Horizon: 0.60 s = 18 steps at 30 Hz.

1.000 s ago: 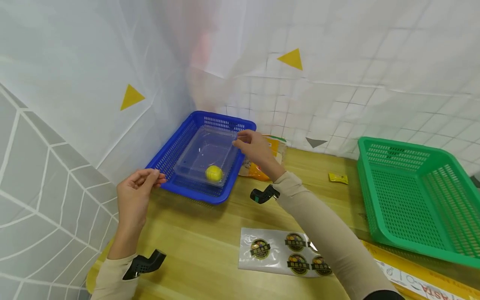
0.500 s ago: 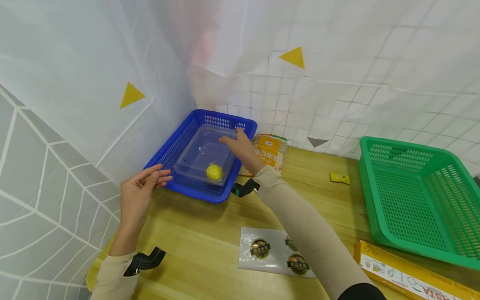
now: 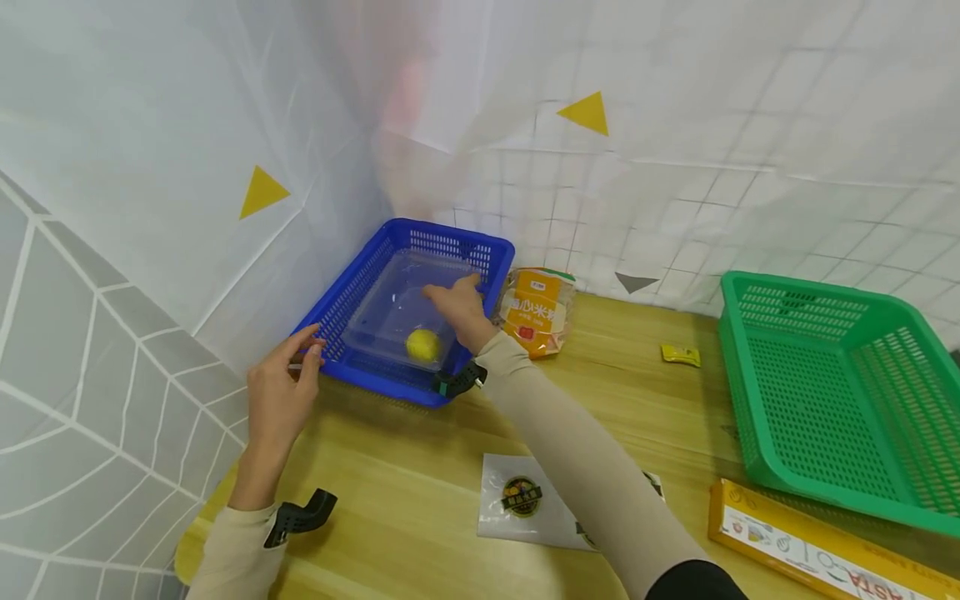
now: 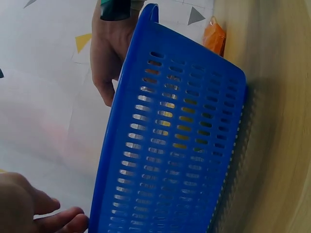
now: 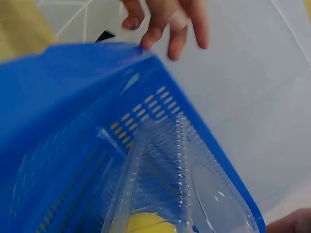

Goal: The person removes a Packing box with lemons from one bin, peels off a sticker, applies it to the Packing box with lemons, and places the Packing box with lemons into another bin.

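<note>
A clear plastic clamshell box [image 3: 390, 312] with a yellow lemon [image 3: 423, 345] inside sits in the blue basket [image 3: 408, 392]. My right hand [image 3: 459, 310] is over the box's right side, thumb and fingers spread apart; whether the fingertips touch the box is hard to tell. In the left wrist view, that right hand [image 4: 111, 51] shows beyond the basket rim, its thumb pointing down. My left hand [image 3: 283, 396] is at the basket's front left corner, fingers loosely bent with nothing between them. From the right wrist, a left fingertip [image 5: 146, 42] appears at or very near the blue rim.
Right of the basket stands an orange food bag [image 3: 536, 312]. Further right are a small yellow packet [image 3: 681, 355], a green basket [image 3: 757, 417] and a long yellow box [image 3: 817, 542]. A sticker sheet [image 3: 498, 521] lies in front, partly under my right forearm. White sheeting [image 3: 480, 100] hangs behind.
My right hand has moved left and slightly down, from the basket's right rim to above the box. The box and lemon have shifted slightly left. My left hand has barely moved.
</note>
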### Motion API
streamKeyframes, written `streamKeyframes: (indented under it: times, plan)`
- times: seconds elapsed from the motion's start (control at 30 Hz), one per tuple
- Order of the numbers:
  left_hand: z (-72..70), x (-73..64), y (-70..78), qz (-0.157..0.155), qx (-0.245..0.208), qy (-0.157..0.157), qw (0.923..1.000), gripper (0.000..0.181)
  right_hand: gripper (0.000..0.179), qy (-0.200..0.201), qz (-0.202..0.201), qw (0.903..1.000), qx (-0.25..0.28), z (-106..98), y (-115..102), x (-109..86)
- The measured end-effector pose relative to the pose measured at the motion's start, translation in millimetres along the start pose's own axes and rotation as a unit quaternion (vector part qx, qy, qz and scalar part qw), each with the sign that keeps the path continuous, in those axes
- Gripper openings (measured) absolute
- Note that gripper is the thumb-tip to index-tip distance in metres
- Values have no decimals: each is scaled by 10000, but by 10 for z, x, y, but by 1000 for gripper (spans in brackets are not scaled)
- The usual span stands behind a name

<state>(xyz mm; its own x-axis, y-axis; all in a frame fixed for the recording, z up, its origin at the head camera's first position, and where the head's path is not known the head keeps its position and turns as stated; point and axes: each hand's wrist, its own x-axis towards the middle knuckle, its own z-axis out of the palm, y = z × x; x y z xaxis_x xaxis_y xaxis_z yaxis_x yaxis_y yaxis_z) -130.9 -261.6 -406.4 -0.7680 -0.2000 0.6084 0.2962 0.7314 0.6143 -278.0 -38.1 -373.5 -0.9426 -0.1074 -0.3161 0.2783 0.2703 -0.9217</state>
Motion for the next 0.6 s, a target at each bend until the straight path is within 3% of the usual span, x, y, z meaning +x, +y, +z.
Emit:
streamKeyframes:
  times: [0.23,0.43,0.6]
  plan:
    - [23,20,-39,-107,-3,-55,9999,24,63,95,-19,9984,556,14,22,11]
    - [52,8,-78,-236,116,-127,9996,18,73,-33,26,9990,440,43,52,29]
    - [74,-5,-105,-291,89,-160,9994,17,75,-440,-14,9952,869,21,88,24]
